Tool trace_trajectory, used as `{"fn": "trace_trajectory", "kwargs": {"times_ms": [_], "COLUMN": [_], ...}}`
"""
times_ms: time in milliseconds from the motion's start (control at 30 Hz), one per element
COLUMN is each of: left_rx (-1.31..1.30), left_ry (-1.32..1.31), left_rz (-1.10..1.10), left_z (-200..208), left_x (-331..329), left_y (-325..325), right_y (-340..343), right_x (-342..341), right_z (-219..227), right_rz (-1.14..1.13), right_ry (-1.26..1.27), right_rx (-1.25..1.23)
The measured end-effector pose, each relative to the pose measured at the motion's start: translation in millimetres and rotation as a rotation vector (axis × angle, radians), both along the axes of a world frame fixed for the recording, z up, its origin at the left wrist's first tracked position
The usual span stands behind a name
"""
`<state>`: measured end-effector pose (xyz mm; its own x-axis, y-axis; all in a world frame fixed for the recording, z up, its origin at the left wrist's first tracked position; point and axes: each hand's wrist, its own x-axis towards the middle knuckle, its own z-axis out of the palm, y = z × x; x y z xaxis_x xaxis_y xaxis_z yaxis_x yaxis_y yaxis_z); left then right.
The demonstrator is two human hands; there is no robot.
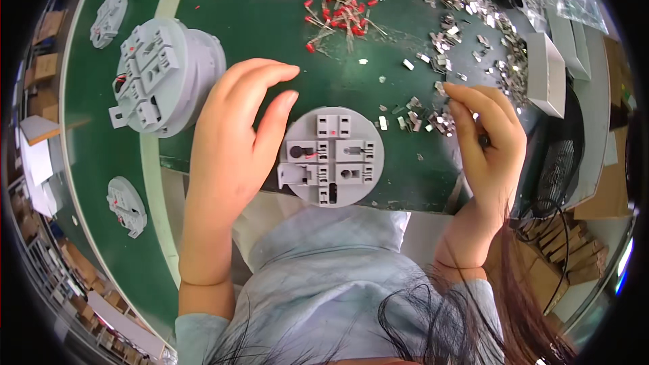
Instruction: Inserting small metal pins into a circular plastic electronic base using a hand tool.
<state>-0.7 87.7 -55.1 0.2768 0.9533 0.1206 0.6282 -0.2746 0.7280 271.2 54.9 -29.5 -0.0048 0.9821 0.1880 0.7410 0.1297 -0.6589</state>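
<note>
A round grey plastic base with raised blocks, slots and a small red-and-black part lies at the table's front edge, between my hands. My left hand is just left of it, thumb and forefinger apart with nothing between them. Over the scattered small metal clips, my right hand has its thumb and forefinger pinched together. A tiny shiny piece, seemingly a metal clip, shows at their tips. The other fingers of that hand are curled in and partly hidden.
A stack of similar grey bases stands at left, with single bases farther left. Red-tipped leaded components lie in a heap at the back. A white box and a black mesh object are at right.
</note>
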Motion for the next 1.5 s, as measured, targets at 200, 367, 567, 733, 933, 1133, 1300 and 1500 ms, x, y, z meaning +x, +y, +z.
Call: {"fn": "trace_trajectory", "kwargs": {"times_ms": [200, 367, 567, 733, 933, 1133, 1300, 1500], "left_rx": [0.074, 0.118, 0.242, 0.220, 0.471, 0.215, 0.248, 0.223], "left_ry": [0.061, 0.061, 0.096, 0.149, 0.278, -0.309, -0.176, -0.147], "left_rz": [0.023, -0.007, -0.079, -0.099, -0.107, -0.039, -0.127, -0.026], "left_z": [-18, -33, -36, -23, -4, -4, -7, -30], "left_x": [25, 36, 43, 30, 17, 7, 11, 21], "left_y": [38, 59, 74, 64, 46, -30, -41, -42], "right_y": [8, 13, 30, 45, 36, 1, -32, -47], "right_x": [11, 20, 11, -3, -17, -40, -46, -44], "right_z": [-14, -21, -12, -27, -36, -7, -13, -23], "right_rz": [0.046, 0.017, 0.010, 0.146, 0.107, 0.019, -0.002, 0.004], "right_ry": [0.034, 0.074, -0.087, -0.349, -0.360, -0.042, 0.098, 0.165], "right_rx": [0.086, 0.133, 0.003, 0.121, 0.207, 0.086, 0.048, 0.117]}}
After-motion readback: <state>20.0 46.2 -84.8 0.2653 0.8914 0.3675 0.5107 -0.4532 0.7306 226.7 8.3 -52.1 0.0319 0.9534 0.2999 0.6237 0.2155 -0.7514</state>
